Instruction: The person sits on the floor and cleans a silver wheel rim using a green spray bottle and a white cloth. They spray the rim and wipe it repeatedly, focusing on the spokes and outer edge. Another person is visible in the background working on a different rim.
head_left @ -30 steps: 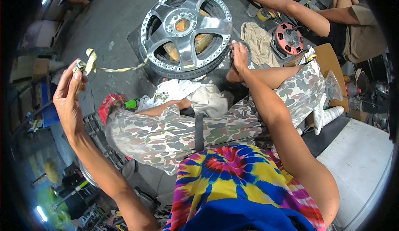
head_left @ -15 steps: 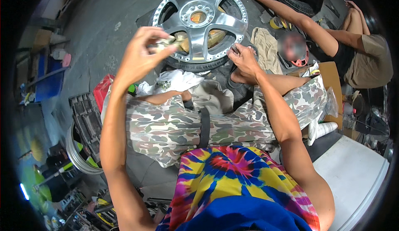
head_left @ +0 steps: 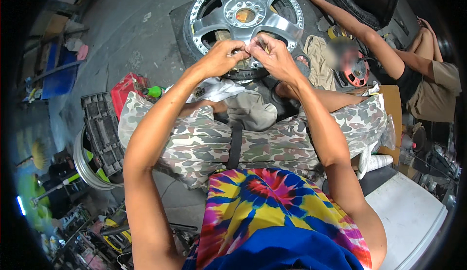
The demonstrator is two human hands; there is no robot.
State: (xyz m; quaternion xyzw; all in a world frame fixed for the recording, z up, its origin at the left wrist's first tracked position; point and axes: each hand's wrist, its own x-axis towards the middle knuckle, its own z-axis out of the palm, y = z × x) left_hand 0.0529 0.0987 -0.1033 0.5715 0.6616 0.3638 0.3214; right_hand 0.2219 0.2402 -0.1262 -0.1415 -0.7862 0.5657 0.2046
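Observation:
A polished silver wheel rim with thick spokes and small fasteners around its edge lies flat before me, with a tyre beneath it. Over its near edge, my left hand and my right hand meet at the fingertips. The left fingers are closed in a pinch around something small and light-coloured, mostly hidden. My right thumb and fingers are pinched too, and what they grip is too small to name. A crumpled white cloth and a grey cloth lie between the wheel and my lap.
A red case and a black ribbed plastic tray lie left, above a bare rim. Another person's leg stretches in from the right, near a beige cloth. A cardboard box and white panel are on my right.
My left hand has moved right and slightly down, from the wheel's left side to meet my right hand. The right hand has moved up and left. The view has shifted slightly.

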